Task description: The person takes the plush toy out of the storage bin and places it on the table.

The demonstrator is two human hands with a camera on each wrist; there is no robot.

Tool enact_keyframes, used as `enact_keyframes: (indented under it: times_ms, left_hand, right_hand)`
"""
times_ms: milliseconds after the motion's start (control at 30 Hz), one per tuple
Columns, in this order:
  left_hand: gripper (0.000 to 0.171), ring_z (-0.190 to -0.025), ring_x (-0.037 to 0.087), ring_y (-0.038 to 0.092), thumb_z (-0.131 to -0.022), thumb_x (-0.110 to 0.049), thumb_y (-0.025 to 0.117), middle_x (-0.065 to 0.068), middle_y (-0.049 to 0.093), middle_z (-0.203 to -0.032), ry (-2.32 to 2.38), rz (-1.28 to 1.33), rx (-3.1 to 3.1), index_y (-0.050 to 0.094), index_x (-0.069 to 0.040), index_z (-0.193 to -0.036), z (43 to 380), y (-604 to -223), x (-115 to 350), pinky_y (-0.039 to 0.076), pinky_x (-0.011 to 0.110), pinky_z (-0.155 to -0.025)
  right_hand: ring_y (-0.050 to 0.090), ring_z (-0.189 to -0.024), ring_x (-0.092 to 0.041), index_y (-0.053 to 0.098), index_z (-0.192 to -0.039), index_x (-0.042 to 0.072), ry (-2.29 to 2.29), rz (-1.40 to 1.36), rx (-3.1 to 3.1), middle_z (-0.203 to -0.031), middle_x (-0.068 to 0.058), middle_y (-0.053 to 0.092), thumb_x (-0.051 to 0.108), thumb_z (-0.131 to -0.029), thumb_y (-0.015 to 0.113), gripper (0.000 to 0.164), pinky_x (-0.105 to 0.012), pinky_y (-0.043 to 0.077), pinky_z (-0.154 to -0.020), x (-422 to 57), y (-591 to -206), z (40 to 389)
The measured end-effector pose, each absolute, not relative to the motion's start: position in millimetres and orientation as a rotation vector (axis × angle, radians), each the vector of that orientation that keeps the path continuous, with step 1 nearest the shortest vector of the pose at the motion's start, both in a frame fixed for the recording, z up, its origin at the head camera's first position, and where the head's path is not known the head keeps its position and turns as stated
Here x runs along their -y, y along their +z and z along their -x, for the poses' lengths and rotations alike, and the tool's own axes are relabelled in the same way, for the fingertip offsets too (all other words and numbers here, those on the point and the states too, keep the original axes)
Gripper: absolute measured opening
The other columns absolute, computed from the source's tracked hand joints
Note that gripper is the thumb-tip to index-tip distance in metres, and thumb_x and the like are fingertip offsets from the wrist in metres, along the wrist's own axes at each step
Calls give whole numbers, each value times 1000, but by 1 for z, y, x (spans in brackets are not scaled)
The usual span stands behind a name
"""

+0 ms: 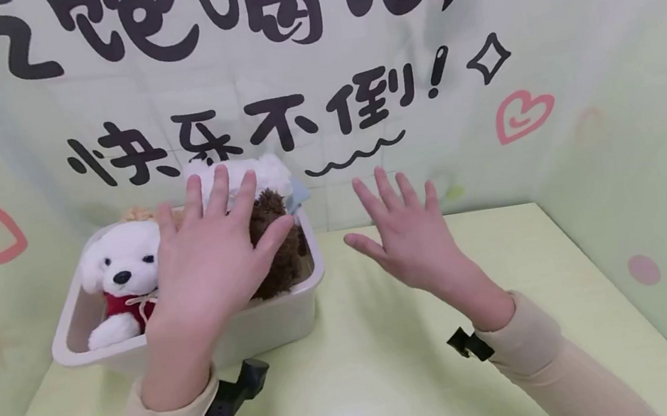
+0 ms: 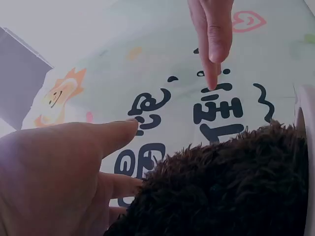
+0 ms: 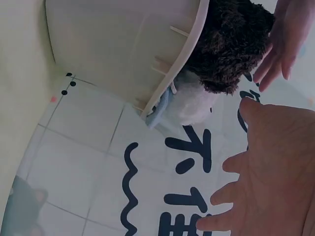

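Observation:
My left hand [image 1: 211,255] is spread flat above a white plastic bin [image 1: 280,324] full of plush toys, its fingers straight and holding nothing. Under and beside it are a white plush dog [image 1: 122,268] in a red top, a dark brown fluffy plush [image 1: 277,245] and another white plush [image 1: 266,171] at the back. In the left wrist view the brown fur [image 2: 221,182] fills the lower right, close to my fingertips. My right hand [image 1: 413,243] hovers over the table to the right of the bin, fingers spread, with nothing in it.
The pale yellow-green table [image 1: 361,391] runs back to a printed curtain [image 1: 362,53] with black lettering and hearts. A light blue piece [image 1: 299,191] shows at the bin's back right corner. Curtain walls [image 1: 655,153] flank the table.

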State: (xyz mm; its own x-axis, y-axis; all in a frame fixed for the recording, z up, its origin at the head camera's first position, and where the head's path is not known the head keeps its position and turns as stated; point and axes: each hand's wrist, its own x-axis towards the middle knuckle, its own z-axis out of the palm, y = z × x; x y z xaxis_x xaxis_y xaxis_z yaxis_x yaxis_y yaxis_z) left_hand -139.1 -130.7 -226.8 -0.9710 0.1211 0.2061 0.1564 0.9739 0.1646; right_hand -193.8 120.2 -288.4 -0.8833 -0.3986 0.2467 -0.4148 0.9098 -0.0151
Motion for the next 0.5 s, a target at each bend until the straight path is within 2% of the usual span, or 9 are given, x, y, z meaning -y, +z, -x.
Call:
enact_keyframes:
  times_ms: [133,300,400,500]
  left_hand:
    - [83,-155,42,-6,-103,-70,26,18,9,-170,-295,197,2899,21,-14,-165,131,-229,143,-4,71,-116]
    - [82,-155,41,-8,-104,-68,26,18,5,-170,-275,196,2865,18,-14,-165,122,-234,160,-7,69,-117]
    - [79,-155,40,-8,-105,-65,31,18,5,-170,-251,223,2840,19,-15,-165,118,-238,172,-7,67,-118]
    - [76,-156,41,-1,-106,-60,37,20,10,-169,-221,250,2788,21,-14,-165,113,-245,188,-5,65,-119]
  right_hand:
    - [16,-153,-46,14,-166,20,99,-696,2835,-169,-18,12,66,-102,41,83,-73,11,-115,-110,-301,193]
    - [17,-153,-45,17,-166,22,87,-787,2827,-170,-16,12,66,-102,40,81,-72,9,-116,-101,-315,191]
    - [15,-154,-43,19,-166,21,90,-887,2795,-170,-14,11,65,-102,43,80,-72,9,-116,-99,-319,191]
    - [15,-155,-41,22,-165,20,90,-1008,2741,-170,-13,13,62,-103,46,79,-71,12,-116,-98,-324,191]
